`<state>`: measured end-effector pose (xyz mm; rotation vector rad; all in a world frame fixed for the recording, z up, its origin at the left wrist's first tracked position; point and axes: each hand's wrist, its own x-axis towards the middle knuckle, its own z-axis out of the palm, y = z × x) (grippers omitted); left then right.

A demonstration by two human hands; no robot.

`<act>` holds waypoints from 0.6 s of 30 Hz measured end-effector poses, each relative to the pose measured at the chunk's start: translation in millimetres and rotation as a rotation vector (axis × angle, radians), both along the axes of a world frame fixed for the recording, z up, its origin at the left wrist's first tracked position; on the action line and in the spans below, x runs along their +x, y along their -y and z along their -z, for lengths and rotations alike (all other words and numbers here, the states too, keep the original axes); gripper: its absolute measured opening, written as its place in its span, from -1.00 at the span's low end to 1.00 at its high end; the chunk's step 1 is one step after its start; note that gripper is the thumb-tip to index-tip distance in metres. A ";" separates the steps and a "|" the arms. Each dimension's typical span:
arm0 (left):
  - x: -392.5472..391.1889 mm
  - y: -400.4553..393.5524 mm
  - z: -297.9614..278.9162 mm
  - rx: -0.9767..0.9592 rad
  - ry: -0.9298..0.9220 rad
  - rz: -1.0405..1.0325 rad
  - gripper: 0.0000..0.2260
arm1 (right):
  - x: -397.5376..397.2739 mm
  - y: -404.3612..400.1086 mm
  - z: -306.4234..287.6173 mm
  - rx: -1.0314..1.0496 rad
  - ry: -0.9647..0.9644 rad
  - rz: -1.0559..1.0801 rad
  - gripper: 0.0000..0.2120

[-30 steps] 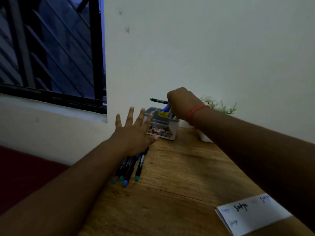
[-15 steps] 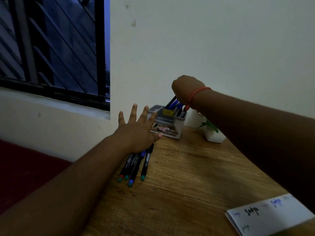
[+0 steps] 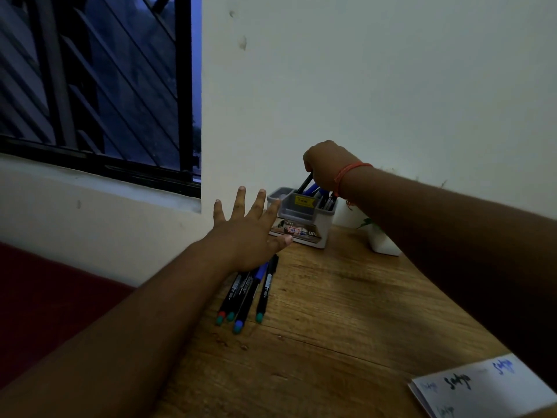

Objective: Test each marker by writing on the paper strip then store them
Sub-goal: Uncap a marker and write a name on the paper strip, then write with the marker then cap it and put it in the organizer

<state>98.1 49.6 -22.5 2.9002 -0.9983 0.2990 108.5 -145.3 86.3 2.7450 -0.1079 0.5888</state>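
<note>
The marker (image 3: pixel 305 183) I see in my right hand (image 3: pixel 324 165) is a slim black stick, tilted, its lower end down inside the grey holder (image 3: pixel 304 218) among other pens with blue ends. The fingers curl down over its top; I take it as a pinch, though the fingertips are hidden behind the knuckles. An orange band (image 3: pixel 351 173) circles that wrist. At nine o'clock from the holder my left hand (image 3: pixel 247 233) is spread flat, fingers straight and apart, the thumb just beside the holder's base and the heel over the top ends of four loose markers (image 3: pixel 247 292). These lie side by side on the wooden table (image 3: pixel 346 312), dark-bodied, with teal, red and blue end caps pointing to six o'clock. At five o'clock, well apart, the paper strip (image 3: pixel 482 387) shows black and blue scribbles.
</note>
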 end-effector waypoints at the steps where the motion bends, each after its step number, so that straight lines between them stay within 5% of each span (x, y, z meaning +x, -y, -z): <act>1: -0.3 -0.1 -0.1 -0.001 -0.003 0.000 -0.28 | 2.6 1.0 0.5 -0.009 0.020 -0.012 -0.74; 10: -1.2 -0.8 -0.2 0.002 -0.010 0.006 -0.29 | 12.1 -0.3 9.6 -0.011 -0.017 -0.004 -0.71; 15: 1.3 -2.8 -0.5 0.002 -0.033 0.007 -0.30 | 11.0 0.9 17.3 0.038 -0.115 -0.031 -0.46; 18: 1.1 -5.4 -3.7 0.021 -0.068 0.039 -0.34 | 1.2 3.8 8.6 0.066 0.000 -0.061 -0.40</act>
